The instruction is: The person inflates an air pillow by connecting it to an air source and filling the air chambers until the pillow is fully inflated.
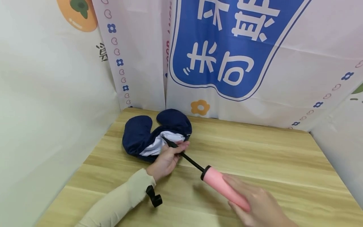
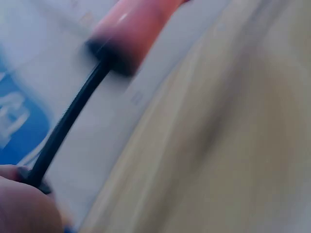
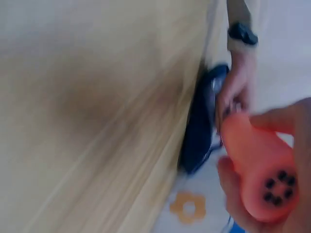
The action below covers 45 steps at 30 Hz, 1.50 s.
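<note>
A pink hand pump with a black rod and nozzle slants across the head view. My right hand grips its pink barrel, whose end with several dark holes shows in the right wrist view. My left hand holds the black nozzle end between thumb and fingers, over the opening of a navy U-shaped neck pillow. White lining shows in that opening. The nozzle tip lies against the lining; whether it sits in a valve I cannot tell. Both wrist views are blurred.
The pillow lies near the far left edge of a wood-grain table. Printed cloth sheets hang behind and at both sides. A black wrist mount sticks out from the left sleeve.
</note>
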### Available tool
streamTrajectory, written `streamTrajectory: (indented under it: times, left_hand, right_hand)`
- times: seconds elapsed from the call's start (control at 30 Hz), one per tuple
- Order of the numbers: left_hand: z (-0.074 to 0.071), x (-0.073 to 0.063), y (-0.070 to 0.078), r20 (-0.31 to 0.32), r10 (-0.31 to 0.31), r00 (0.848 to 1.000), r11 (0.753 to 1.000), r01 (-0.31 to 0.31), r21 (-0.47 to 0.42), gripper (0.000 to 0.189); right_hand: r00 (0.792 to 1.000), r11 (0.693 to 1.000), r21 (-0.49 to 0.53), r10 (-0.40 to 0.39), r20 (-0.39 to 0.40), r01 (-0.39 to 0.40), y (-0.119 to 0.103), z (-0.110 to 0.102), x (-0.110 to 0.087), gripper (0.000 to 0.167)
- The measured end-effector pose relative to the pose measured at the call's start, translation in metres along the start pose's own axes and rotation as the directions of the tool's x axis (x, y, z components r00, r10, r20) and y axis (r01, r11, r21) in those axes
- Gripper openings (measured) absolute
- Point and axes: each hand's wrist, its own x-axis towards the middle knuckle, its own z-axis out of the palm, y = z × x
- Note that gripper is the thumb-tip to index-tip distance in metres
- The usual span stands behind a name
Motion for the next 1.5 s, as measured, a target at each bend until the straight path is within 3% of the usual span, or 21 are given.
streamTrajectory:
  times: [0.13,0.23,0.33,0.5,0.63,0.8,0.93,1.03,1.17,1.3,1.43,1.5]
  left_hand:
    - [0.013,-0.011,-0.014,-0.010,-0.022,1.000,0.999,0.023,0.031,0.025]
    - [0.015,-0.014,-0.020,-0.031,-0.012,0.999,0.998,0.014,0.054,0.030]
    - [0.012,-0.009,-0.017,0.011,0.011,1.000,0.999,-0.011,0.043,0.037]
    - [0.004,-0.003,-0.001,0.100,0.065,0.993,0.997,-0.068,0.027,0.046]
    - [-0.001,-0.004,0.010,0.055,0.044,0.998,0.997,-0.047,0.056,0.035]
    - [0.010,-0.005,0.015,0.003,0.058,0.998,0.998,-0.058,-0.024,0.024]
    - [0.025,-0.016,-0.001,0.018,0.003,1.000,0.998,-0.002,-0.063,0.022]
    - [0.030,-0.020,-0.011,0.010,-0.013,1.000,0.999,0.013,-0.046,0.023]
    - [0.027,-0.011,-0.012,0.017,0.008,1.000,1.000,-0.008,0.010,0.028]
    - [0.021,-0.001,-0.006,0.057,-0.020,0.998,0.996,0.016,0.084,0.037]
    - [0.018,0.003,0.002,0.084,-0.049,0.995,0.994,0.041,0.097,0.045]
    - [0.017,0.003,0.006,0.074,-0.041,0.996,0.996,0.034,0.086,0.040]
  right_hand:
    - [0.994,0.999,-0.013,-0.035,-0.100,0.034,-0.008,0.026,0.021,0.080]
    - [0.996,1.000,-0.022,-0.016,-0.087,0.014,-0.013,0.043,0.033,0.077]
    - [0.999,1.000,-0.013,-0.015,-0.049,0.015,-0.013,0.048,0.039,0.075]
    - [0.999,0.999,0.026,-0.036,-0.009,0.037,-0.003,0.028,0.026,0.077]
    - [0.999,0.998,0.063,-0.010,0.050,0.007,0.006,0.000,0.003,0.081]
    - [0.998,0.998,0.037,0.050,0.044,-0.052,0.007,-0.027,-0.008,0.086]
    - [0.999,1.000,-0.005,0.024,-0.029,-0.024,-0.005,-0.018,0.012,0.078]
    - [0.997,0.999,-0.004,0.053,-0.054,-0.053,-0.012,-0.001,0.033,0.071]
    - [0.996,0.996,0.025,0.083,0.010,-0.084,-0.009,0.020,0.045,0.072]
    - [0.992,0.997,0.039,0.062,0.106,-0.067,0.001,0.019,0.031,0.085]
    - [0.989,0.998,0.028,0.052,0.136,-0.056,0.009,-0.007,0.009,0.092]
    - [0.989,0.998,0.020,0.049,0.140,-0.052,0.009,-0.022,0.000,0.095]
